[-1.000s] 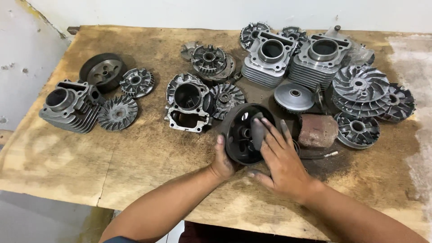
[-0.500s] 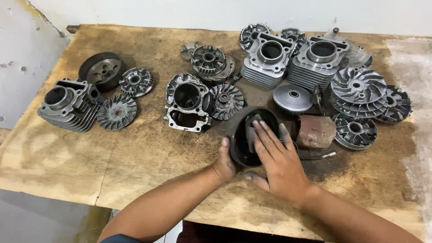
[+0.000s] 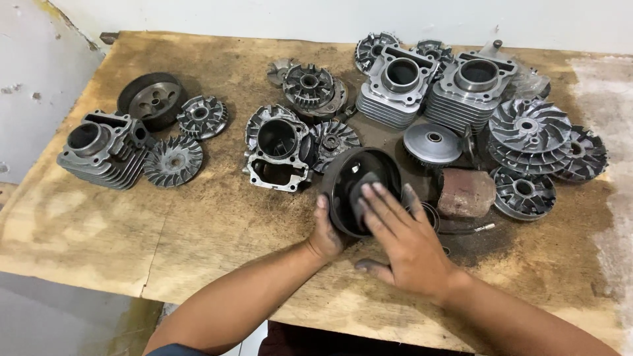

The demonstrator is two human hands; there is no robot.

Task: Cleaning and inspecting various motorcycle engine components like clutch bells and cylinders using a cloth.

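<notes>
Dark steel clutch bell (image 3: 347, 191) sits tilted between our 2 hands: left hand (image 3: 324, 234) grips its near rim, right hand (image 3: 402, 244) lies flat-fingered inside, probably pressing a pad. We'd brace firmly.

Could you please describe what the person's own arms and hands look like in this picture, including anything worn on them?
Both forearms are bare, with no watch, bracelet or gloves visible. The left hand and right hand carry no rings that I can see. Dark, greasy grime smudges the fingertips of the right hand and its thumb. A sliver of dark blue-grey cloth, perhaps a sleeve, shows at the bottom edge near the left elbow.
</notes>
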